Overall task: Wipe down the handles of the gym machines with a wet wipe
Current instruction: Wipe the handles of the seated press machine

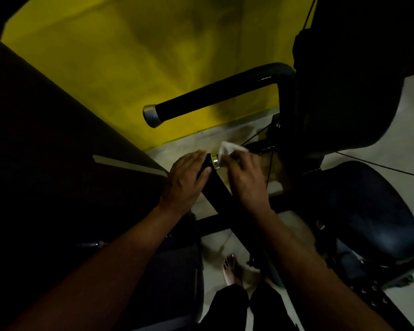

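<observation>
A black machine handle [216, 189] with a silver end cap [215, 161] runs up the middle of the head view. My left hand [185, 179] grips the handle just below the cap, thumb curled round it. My right hand [245, 179] holds a white wet wipe [227, 148] against the silver cap. A second black handle [215, 96] with a grey end cap [151, 115] juts out higher up, untouched.
A yellow wall [129, 56] stands behind the machine. Dark padded seats lie at the left [46, 163] and right [368, 211]. Thin cables [380, 166] cross at the right. My bare foot [232, 268] stands on the pale tiled floor [404, 130].
</observation>
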A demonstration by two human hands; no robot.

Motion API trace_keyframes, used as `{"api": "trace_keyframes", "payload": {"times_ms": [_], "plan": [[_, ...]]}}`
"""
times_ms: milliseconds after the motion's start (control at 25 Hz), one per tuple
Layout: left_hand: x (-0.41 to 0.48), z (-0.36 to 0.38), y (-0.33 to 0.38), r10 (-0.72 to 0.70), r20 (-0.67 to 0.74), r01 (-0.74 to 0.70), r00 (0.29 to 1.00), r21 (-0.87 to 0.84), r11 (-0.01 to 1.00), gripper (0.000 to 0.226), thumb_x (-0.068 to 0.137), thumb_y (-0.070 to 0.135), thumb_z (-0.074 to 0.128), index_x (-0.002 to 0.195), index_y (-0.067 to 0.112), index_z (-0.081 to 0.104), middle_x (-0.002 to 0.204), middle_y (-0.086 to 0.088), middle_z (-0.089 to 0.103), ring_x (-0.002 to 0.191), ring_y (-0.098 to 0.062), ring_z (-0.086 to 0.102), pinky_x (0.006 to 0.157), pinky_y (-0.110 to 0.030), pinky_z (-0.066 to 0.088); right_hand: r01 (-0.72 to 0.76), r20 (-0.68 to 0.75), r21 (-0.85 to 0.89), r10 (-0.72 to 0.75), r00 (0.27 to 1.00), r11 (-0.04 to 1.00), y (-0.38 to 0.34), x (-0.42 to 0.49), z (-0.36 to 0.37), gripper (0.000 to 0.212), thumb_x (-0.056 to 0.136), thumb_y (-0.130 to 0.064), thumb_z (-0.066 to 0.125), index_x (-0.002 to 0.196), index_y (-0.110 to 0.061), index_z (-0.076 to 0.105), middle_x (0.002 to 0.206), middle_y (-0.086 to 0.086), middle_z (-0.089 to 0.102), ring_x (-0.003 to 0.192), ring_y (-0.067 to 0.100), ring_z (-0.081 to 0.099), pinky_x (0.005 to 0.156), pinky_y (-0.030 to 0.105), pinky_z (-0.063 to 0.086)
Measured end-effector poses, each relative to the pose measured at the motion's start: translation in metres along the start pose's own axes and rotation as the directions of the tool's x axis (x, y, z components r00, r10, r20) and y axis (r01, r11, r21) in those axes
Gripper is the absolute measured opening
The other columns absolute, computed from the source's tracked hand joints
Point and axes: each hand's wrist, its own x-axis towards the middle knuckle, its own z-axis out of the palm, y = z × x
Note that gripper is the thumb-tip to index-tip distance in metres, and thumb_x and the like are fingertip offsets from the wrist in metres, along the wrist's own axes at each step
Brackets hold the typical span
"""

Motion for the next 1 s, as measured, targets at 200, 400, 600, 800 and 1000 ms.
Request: {"api": "trace_keyframes", "payload": {"times_ms": [200, 400, 600, 800, 1000], "plan": [[-0.004, 0.008, -0.003, 0.010, -0.076, -0.012, 0.997, -0.033, 0.999, 0.047, 0.099, 0.031, 0.050, 0.132, 0.000, 0.058, 0.132, -0.015, 0.061, 0.124, -0.027, 0.054, 0.106, -0.039, 0.042, -0.565, 0.039, 0.704, 0.770, 0.637, 0.432, -0.039, -0.012, 0.023, 0.013, 0.090, -0.001, 0.063, 0.100, -0.010, 0.064, 0.096, 0.001, 0.066, 0.088, 0.006, 0.063, 0.077, 0.021, 0.051], [-0.003, 0.011, -0.005, 0.028, -0.064, -0.030, 0.998, -0.034, 0.999, 0.046, 0.098, 0.030, 0.051, 0.133, 0.001, 0.058, 0.133, -0.014, 0.061, 0.125, -0.027, 0.054, 0.105, -0.042, 0.044, -0.183, 0.584, 0.806, 0.709, 0.396, -0.562, -0.047, 0.005, 0.037, 0.015, 0.099, 0.002, 0.044, 0.104, -0.009, 0.052, 0.084, 0.008, 0.059, 0.076, 0.016, 0.058, 0.071, 0.023, 0.050], [-0.002, 0.009, -0.008, 0.038, -0.034, -0.039, 0.999, -0.024, 0.999, 0.047, 0.099, 0.031, 0.051, 0.134, 0.001, 0.057, 0.134, -0.014, 0.060, 0.126, -0.027, 0.053, 0.105, -0.043, 0.044, -0.202, 0.674, 0.731, 0.644, 0.362, -0.652, -0.035, 0.016, 0.033, 0.023, 0.102, 0.003, 0.036, 0.117, -0.005, 0.052, 0.095, 0.010, 0.062, 0.081, 0.016, 0.062, 0.074, 0.024, 0.054], [-0.004, 0.008, -0.008, 0.039, -0.023, -0.040, 0.999, -0.031, 0.999, 0.047, 0.099, 0.032, 0.050, 0.135, 0.003, 0.056, 0.135, -0.013, 0.059, 0.127, -0.027, 0.052, 0.106, -0.042, 0.043, -0.166, 0.551, 0.834, 0.808, 0.209, -0.526, -0.046, 0.014, 0.029, 0.015, 0.100, -0.005, 0.050, 0.113, -0.004, 0.058, 0.095, 0.006, 0.065, 0.085, 0.014, 0.064, 0.072, 0.022, 0.054], [-0.003, 0.010, -0.007, 0.019, -0.029, -0.021, 0.999, -0.051, 0.998, 0.048, 0.100, 0.034, 0.047, 0.136, 0.003, 0.056, 0.135, -0.011, 0.058, 0.128, -0.025, 0.050, 0.107, -0.039, 0.041, -0.508, -0.198, 0.483, 0.654, 0.730, 0.713, -0.064, -0.005, 0.040, 0.012, 0.092, -0.013, 0.059, 0.100, -0.004, 0.063, 0.113, 0.013, 0.058, 0.107, 0.016, 0.049, 0.088, 0.027, 0.046]]}}
